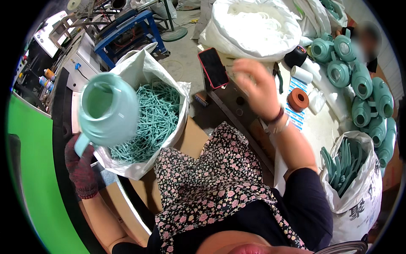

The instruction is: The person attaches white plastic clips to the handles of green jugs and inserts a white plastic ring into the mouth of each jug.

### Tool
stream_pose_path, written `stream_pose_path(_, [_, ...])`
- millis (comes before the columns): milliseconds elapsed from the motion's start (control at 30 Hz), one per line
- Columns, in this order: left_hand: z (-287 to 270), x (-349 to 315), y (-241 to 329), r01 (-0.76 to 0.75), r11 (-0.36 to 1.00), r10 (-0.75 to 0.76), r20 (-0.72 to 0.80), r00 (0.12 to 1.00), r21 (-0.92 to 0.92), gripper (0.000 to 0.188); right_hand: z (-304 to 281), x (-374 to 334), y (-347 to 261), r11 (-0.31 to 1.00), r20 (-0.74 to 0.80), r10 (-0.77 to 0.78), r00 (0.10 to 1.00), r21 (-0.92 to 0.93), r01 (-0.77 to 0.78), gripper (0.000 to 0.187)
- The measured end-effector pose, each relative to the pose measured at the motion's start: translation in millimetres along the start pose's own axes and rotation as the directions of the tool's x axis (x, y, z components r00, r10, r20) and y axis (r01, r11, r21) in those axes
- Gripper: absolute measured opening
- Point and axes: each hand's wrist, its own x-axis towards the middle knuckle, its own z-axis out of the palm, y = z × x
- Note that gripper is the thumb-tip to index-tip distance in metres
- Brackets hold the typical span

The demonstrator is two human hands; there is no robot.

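one jug (120,118), mouth (100,101) up, axis tilted; left hand (80,169) grips handle (83,144); right hand (257,89) seems partly curled, empty.

Gloved left fingers (87,155) hold a mint jug (117,120) — by its handle (82,144).

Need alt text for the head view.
A left hand in a dark red knit glove holds a pale green plastic jug by its handle, in front of a white sack of thin green strips. The blurred bare right hand is near a red-cased black phone; green jugs crowd the right.
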Motion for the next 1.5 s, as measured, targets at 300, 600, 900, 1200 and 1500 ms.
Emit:
stream_pose_path(300, [14.3, -1.6, 1.8, -0.088, 0.996, 0.068, -0.422, 0.904, -0.028, 0.035, -61.1, 125.7, 220.6, 0.336, 0.064, 0.710, 0.701, -0.906, -0.257, 0.034])
stream_pose_path(600, [53.7, -82.9, 47.8, 0.162, 0.881, -0.213, -0.067, 0.975, -0.445, 0.044, -71.9, 92.9, 130.4, 0.881, -0.161, 0.429, 0.889, -0.144, -0.451, 0.031])
stream_pose_path(900, [71.7, -105.5, 56.3, -0.237, 0.970, 0.150, 0.646, 0.748, 0.048, 0.079, -13.8, -56.0, -75.0, 0.963, 0.499, -0.139, 0.856, 0.269, -0.001, 0.031])
stream_pose_path(1200, [120.6, -74.4, 136.8, -0.482, 0.857, 0.475, 0.649, 0.594, -0.186, 0.079, -63.8, -30.0, -147.6, 0.911, 0.584, -0.396, 0.709, 0.152, 0.384, 0.020])
stream_pose_path(1500, [119.3, -68.1, 152.8, -0.736, 0.666, 0.573, 0.715, 0.399, -0.123, 0.053, -63.5, -28.5, -178.1, 0.874, 0.709, -0.439, 0.551, 0.196, 0.444, 0.020])
